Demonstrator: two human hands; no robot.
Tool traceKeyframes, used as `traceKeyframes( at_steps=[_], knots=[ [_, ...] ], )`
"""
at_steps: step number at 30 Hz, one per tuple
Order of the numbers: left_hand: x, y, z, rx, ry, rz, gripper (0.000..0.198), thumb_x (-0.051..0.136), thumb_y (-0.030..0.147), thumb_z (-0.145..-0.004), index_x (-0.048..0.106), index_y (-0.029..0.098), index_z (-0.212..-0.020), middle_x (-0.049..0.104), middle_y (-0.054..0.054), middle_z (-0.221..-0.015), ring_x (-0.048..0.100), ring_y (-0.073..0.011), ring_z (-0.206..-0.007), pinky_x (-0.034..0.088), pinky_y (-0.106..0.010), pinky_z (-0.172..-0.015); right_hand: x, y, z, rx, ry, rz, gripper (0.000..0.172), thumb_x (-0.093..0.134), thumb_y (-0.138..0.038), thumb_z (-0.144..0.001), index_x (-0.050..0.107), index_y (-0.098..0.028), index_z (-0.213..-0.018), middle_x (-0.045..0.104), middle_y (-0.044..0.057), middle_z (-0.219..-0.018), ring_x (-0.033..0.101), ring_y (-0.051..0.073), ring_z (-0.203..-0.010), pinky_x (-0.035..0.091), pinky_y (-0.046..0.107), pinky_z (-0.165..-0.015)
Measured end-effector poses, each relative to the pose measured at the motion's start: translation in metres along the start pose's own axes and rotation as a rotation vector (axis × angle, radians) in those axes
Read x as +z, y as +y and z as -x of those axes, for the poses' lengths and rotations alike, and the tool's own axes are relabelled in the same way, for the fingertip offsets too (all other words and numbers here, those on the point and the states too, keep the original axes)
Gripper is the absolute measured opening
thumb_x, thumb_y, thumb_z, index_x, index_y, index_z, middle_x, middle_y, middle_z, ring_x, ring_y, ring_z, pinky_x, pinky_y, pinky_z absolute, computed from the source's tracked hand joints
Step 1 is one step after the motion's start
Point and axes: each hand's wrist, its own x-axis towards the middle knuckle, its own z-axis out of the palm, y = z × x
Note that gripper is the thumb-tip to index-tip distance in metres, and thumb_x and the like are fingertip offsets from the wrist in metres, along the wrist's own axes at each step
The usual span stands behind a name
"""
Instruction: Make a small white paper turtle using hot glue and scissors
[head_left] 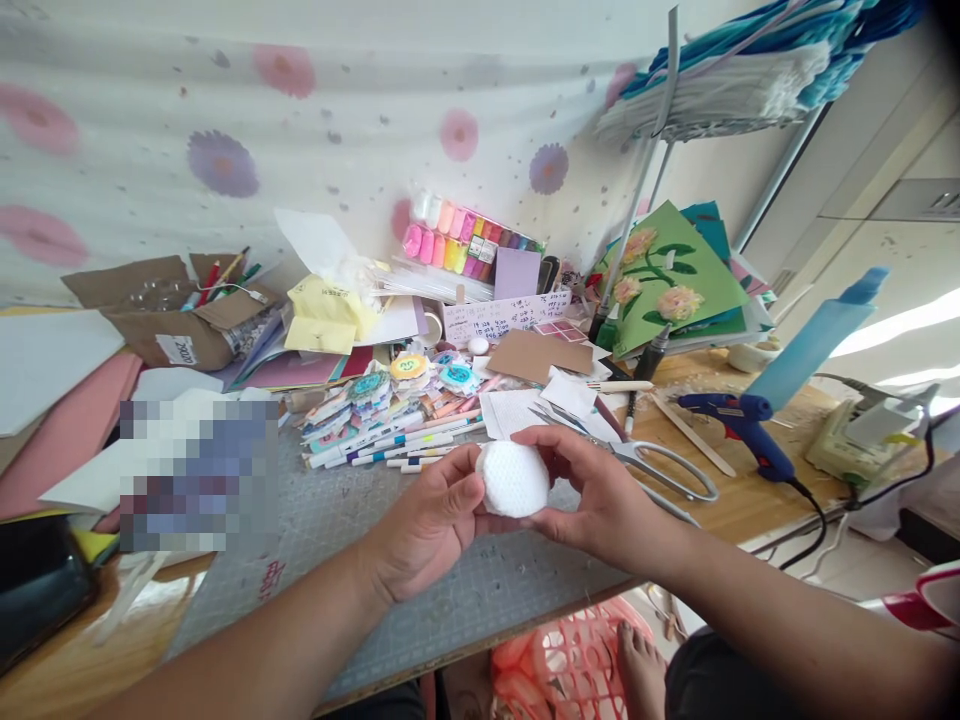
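Observation:
Between both hands I hold a small white rounded piece with a dimpled surface (515,480), above the front of the grey cutting mat (330,585). My left hand (427,520) grips its left edge, thumb in front and fingers behind. On the right edge, my right hand (592,490) pinches it between thumb and fingers. What it is made of I cannot tell. Just behind my right hand lie large scissors with grey handles (667,470). Several marker pens (405,445) lie behind my left hand, beside a pile of paper pieces with round coloured badges (409,367).
A blue hot glue gun (739,420) and a light-blue bottle (814,340) stand on the right. At the back are a cardboard box (165,320), coloured clay packs (465,240) and a green flower card (667,265). A red plastic basket (562,660) sits below the table edge.

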Motion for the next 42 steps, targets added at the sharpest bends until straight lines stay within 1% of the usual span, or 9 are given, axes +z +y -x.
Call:
traceKeyframes(
  at_steps=[5, 10, 13, 16, 21, 25, 31, 37, 42],
  knots=[
    [0.0, 0.001, 0.0, 0.019, 0.035, -0.041, 0.023, 0.075, 0.022, -0.072, 0.064, 0.017, -0.092, 0.063, -0.003, -0.09, 0.059, -0.0188, -0.088, 0.053, -0.036, -0.079, 0.0, -0.003, 0.001, -0.043, 0.03, 0.14, 0.055, 0.073, -0.015, -0.067, 0.049, -0.02, -0.116, 0.062, 0.006, -0.1, 0.057, 0.019, -0.081, 0.049, 0.032, -0.072],
    [-0.001, 0.0, -0.001, 0.038, 0.078, -0.079, 0.008, 0.067, 0.017, -0.078, 0.062, 0.016, -0.084, 0.062, -0.002, -0.084, 0.059, -0.0158, -0.079, 0.053, -0.03, -0.069, -0.002, -0.004, 0.0, -0.105, 0.028, 0.238, 0.066, 0.083, -0.029, -0.063, 0.049, -0.017, -0.119, 0.062, 0.01, -0.106, 0.057, 0.022, -0.086, 0.049, 0.034, -0.074],
    [-0.001, -0.001, 0.0, 0.042, 0.077, -0.084, 0.003, 0.064, 0.015, -0.08, 0.061, 0.016, -0.081, 0.062, -0.002, -0.081, 0.058, -0.0141, -0.075, 0.052, -0.028, -0.067, -0.001, -0.006, 0.0, -0.102, 0.031, 0.274, 0.062, 0.081, -0.027, -0.066, 0.05, -0.015, -0.119, 0.063, 0.012, -0.106, 0.058, 0.023, -0.088, 0.049, 0.038, -0.079],
    [0.0, 0.001, 0.002, 0.033, 0.029, -0.027, 0.005, 0.065, 0.019, -0.079, 0.063, 0.017, -0.084, 0.064, -0.003, -0.086, 0.059, -0.0154, -0.079, 0.052, -0.03, -0.072, -0.001, -0.007, 0.001, -0.098, 0.025, 0.265, 0.056, 0.076, -0.023, -0.069, 0.05, -0.016, -0.117, 0.063, 0.011, -0.107, 0.058, 0.024, -0.091, 0.049, 0.039, -0.081],
    [0.003, 0.004, 0.001, -0.044, -0.068, 0.034, 0.024, 0.055, 0.034, -0.087, 0.065, 0.015, -0.098, 0.067, -0.01, -0.094, 0.062, -0.0218, -0.085, 0.05, -0.035, -0.077, -0.002, -0.006, 0.001, -0.162, -0.003, 0.212, 0.055, 0.077, -0.025, -0.068, 0.052, -0.019, -0.117, 0.056, 0.012, -0.114, 0.053, 0.026, -0.106, 0.045, 0.042, -0.092],
    [0.0, 0.004, -0.002, -0.066, -0.026, -0.044, 0.016, 0.06, 0.028, -0.085, 0.066, 0.016, -0.093, 0.068, -0.009, -0.09, 0.063, -0.0204, -0.08, 0.049, -0.034, -0.075, -0.003, -0.01, 0.001, -0.169, -0.036, 0.276, 0.058, 0.077, -0.025, -0.069, 0.053, -0.017, -0.121, 0.051, 0.013, -0.114, 0.052, 0.027, -0.105, 0.045, 0.042, -0.093],
    [-0.001, 0.001, -0.002, -0.081, -0.006, -0.094, 0.015, 0.066, 0.031, -0.081, 0.067, 0.018, -0.087, 0.067, -0.005, -0.084, 0.062, -0.0182, -0.079, 0.049, -0.029, -0.072, -0.005, -0.018, 0.004, -0.159, -0.169, 0.36, 0.07, 0.074, -0.032, -0.075, 0.043, -0.021, -0.137, 0.052, 0.013, -0.114, 0.054, 0.026, -0.1, 0.047, 0.042, -0.087],
    [-0.003, 0.0, -0.003, -0.102, 0.012, -0.08, 0.013, 0.062, 0.029, -0.083, 0.067, 0.017, -0.085, 0.066, -0.005, -0.082, 0.061, -0.0173, -0.078, 0.051, -0.03, -0.072, -0.015, -0.014, 0.002, -0.125, -0.147, 0.203, 0.06, 0.078, -0.025, -0.071, 0.052, -0.019, -0.124, 0.057, 0.009, -0.105, 0.06, 0.021, -0.09, 0.05, 0.037, -0.084],
    [-0.003, 0.001, -0.003, -0.114, 0.038, -0.071, 0.022, 0.06, 0.029, -0.084, 0.067, 0.017, -0.102, 0.068, -0.008, -0.093, 0.063, -0.0202, -0.083, 0.053, -0.036, -0.074, -0.02, -0.008, 0.001, -0.095, -0.099, 0.083, 0.058, 0.081, -0.026, -0.068, 0.053, -0.018, -0.118, 0.061, 0.009, -0.105, 0.062, 0.022, -0.091, 0.051, 0.037, -0.084]
  ],
)
